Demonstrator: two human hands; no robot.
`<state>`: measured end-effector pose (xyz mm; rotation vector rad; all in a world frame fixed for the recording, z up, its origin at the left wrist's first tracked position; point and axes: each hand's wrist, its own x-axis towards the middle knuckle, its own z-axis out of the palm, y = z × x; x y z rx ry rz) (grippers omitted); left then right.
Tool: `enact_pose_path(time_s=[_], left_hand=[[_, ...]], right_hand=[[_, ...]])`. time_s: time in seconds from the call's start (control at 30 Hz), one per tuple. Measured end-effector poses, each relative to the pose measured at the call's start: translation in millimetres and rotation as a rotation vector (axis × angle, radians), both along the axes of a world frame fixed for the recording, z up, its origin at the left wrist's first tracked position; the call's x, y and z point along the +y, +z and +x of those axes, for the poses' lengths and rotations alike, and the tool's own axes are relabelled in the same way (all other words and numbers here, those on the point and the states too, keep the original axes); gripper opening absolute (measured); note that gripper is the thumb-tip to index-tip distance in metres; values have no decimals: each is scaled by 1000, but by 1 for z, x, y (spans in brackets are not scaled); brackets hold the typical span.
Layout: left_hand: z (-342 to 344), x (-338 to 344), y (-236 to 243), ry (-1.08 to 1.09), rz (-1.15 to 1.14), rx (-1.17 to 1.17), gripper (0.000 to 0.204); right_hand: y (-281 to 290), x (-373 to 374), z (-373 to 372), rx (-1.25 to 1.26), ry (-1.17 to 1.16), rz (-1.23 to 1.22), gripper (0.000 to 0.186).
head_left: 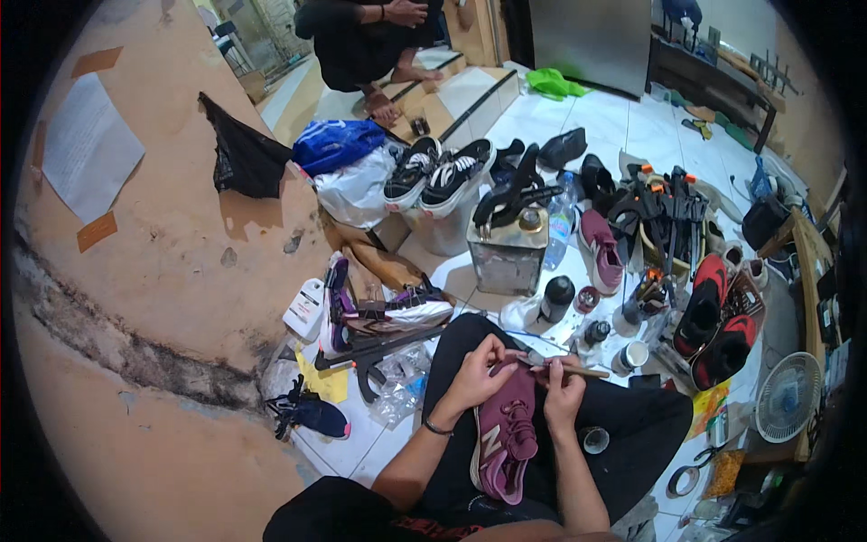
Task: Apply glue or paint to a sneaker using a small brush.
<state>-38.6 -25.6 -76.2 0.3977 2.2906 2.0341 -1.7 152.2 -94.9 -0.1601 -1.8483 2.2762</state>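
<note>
Both hands are busy low in the middle of the frame: the left hand (pixel 477 369) is curled around the toe end of a maroon sneaker (pixel 506 432), fingers wrapped over the edge, and the right hand (pixel 562 390) is closed around a thin wooden-handled tool (pixel 567 365), pinching it so the tip sits right at the shoe's front where the left fingers are. Can't tell exactly what kind of tool it is, brush or blade, too small. That sneaker lies across the person's lap on black trousers, sole side toward the left hand, laces facing up. Just right of the lap there's a small round tin (pixel 595 440) on the trousers. Moving out, above the hands sit a black bottle (pixel 556 299) and a couple of little pots on the white tiled floor (pixel 623 126), then a dented metal can (pixel 508 251) with a clear plastic bottle beside it. Left of the lap is a white and purple shoe (pixel 397 312) and a white jug (pixel 306 309) by the wall. Off to the right, a red and black pair of shoes (pixel 718 325) and a small white fan (pixel 788 396). Further up, black and white sneakers (pixel 438 173) sit on a bucket, and another person (pixel 375 36) is crouched at the top of the frame.
</note>
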Motion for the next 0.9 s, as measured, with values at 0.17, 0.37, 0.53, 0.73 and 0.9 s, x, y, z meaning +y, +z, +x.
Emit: enact_pose_path(time_s=[0.17,0.37,0.53,0.73,0.9], left_hand=[[-4,3,-2,-12,44,52,26],[-5,3,3,-41,-23,-2,28],[-6,1,3,-59,-36,-57,29],[1,4,0,-8,-19,-39,26],[-2,1,0,-64,17,23,27]], right_hand=[[0,2,-6,19,-18,24,25],[3,2,-8,11,-6,33,26],[-3,3,-9,14,-26,71,27],[3,2,-1,-27,14,-34,29],[8,-1,-5,-2,-23,-14,25]])
